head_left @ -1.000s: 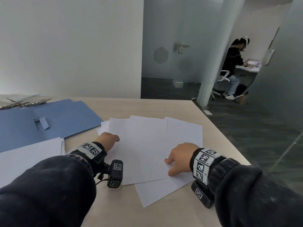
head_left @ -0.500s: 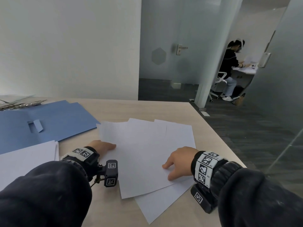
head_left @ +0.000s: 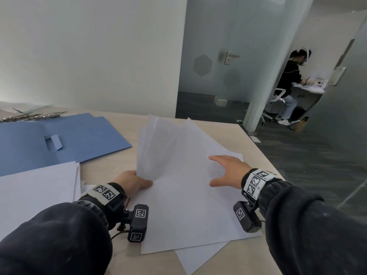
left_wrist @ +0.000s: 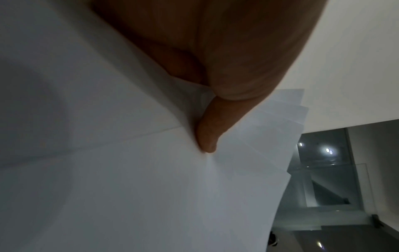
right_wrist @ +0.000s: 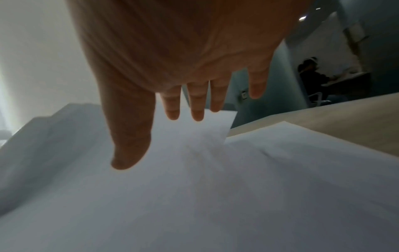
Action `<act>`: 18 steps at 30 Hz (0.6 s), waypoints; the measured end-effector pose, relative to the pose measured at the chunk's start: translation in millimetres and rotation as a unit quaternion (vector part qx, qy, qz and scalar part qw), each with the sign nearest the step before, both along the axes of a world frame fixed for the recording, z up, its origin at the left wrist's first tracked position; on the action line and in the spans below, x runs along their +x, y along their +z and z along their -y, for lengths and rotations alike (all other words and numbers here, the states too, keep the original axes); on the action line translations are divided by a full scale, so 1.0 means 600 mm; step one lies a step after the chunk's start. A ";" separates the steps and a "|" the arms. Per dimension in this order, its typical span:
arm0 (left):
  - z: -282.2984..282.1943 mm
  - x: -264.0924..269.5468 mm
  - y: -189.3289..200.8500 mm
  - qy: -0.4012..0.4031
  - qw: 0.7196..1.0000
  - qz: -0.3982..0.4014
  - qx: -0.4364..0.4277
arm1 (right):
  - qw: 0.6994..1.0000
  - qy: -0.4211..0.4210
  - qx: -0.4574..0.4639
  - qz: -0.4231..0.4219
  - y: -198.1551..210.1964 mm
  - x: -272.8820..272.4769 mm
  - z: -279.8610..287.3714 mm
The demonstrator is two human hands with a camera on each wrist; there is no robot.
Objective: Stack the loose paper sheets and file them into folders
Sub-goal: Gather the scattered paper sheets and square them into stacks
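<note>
Several loose white paper sheets lie fanned on the wooden table in front of me. My left hand pinches their left edge and lifts it, so the far ends stand up off the table; in the left wrist view the thumb presses on the sheets. My right hand hovers flat, fingers spread and straight, just over the right side of the sheets, holding nothing. An open blue folder lies at the left back of the table.
A second pile of white paper lies at the near left, partly over the folder. Metal clips lie beyond the folder. The table's right edge drops to a dark floor. A person sits at a desk far behind.
My left hand took hold of the sheets' left edge and raised it off the table. My right hand uncurled, lifted and moved forward over the sheets with fingers spread.
</note>
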State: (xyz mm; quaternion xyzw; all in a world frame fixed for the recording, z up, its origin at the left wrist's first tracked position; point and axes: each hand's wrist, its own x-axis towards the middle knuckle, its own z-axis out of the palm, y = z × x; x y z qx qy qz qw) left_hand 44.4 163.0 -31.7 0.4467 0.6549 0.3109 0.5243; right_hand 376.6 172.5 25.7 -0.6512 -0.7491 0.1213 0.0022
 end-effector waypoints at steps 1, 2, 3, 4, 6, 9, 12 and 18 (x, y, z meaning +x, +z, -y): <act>0.000 0.000 0.001 -0.003 1.000 0.014 -0.004 | 1.000 0.012 -0.009 0.003 0.003 -0.011 -0.002; 0.001 -0.001 0.001 -0.003 0.999 0.032 -0.011 | 1.000 0.019 -0.020 0.005 0.003 -0.022 -0.005; 0.002 -0.001 0.003 0.001 0.999 0.051 -0.018 | 0.999 0.023 -0.028 0.012 0.002 -0.032 -0.007; 0.003 -0.001 0.003 0.005 0.997 0.067 -0.023 | 0.999 0.024 -0.032 0.021 -0.001 -0.041 -0.008; 0.006 -0.003 0.004 0.009 0.996 0.088 -0.028 | 0.998 0.017 -0.035 0.040 -0.009 -0.053 -0.009; 0.008 -0.005 0.002 0.015 0.993 0.111 -0.037 | 0.997 0.002 -0.052 0.054 -0.017 -0.057 -0.008; 0.008 -0.003 0.001 0.031 0.991 0.127 -0.038 | 0.995 0.003 -0.103 0.013 -0.022 -0.049 -0.007; 0.009 -0.004 0.001 0.057 0.993 0.104 -0.028 | 0.996 -0.075 -0.047 -0.017 -0.010 0.002 -0.008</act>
